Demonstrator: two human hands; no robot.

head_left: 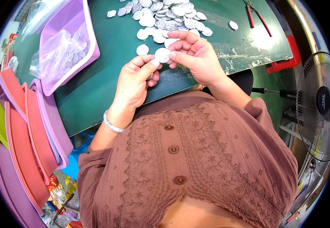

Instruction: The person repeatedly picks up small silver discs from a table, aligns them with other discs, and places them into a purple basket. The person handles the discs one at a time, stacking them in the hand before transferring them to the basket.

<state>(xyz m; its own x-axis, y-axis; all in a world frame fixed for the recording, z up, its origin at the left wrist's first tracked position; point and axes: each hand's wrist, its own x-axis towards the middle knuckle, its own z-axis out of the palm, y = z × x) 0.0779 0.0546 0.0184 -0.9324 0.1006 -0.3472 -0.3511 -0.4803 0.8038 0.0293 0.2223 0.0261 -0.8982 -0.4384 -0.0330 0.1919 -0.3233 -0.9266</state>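
The left hand [136, 78] pinches one round silvery metal disc [162, 55] before a loose heap of similar discs [168, 17], apparently remaining; the right hand's [199, 57] grip is unclear.

Round silvery disc [162, 55], face showing, in left hand [136, 78]; similar discs [171, 25] heaped beyond.

A green-topped bench [96, 91] has light glaring white near its right corner and scuffs along its near edge. Green floor [265, 104] shows beyond that edge; a dark-caged fan [313, 117] stands past the right corner, blue plastic [72, 161] below the left one.
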